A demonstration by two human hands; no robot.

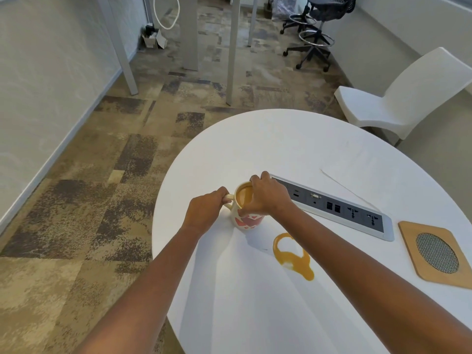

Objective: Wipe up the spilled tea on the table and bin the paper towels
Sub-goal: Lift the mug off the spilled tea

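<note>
A white round table (255,149) stands on patterned carpet (89,200) in an office room, with a white chair (408,98) at its far right side. A long socket panel (337,208) is let into the tabletop, and a wooden mat (434,251) with a mesh centre lies near the right edge. A person at the table holds a mug (249,221) of milky tea in both hands. The left hand (204,210) has its grip curled round the handle (228,198). The right hand (265,198) reaches over the top, its grip hooked on the rim, thumb on the near side and fingers on the far. The mug is upright, just beside the near end of the panel. The spilled tea (293,259), a ring-shaped tan puddle with a tail running toward the person, lies on the table between the mug and the mat, untouched. The job appears barely begun: only the mug is in hand, nothing is wiped, and no paper towels or bin are in sight.
</note>
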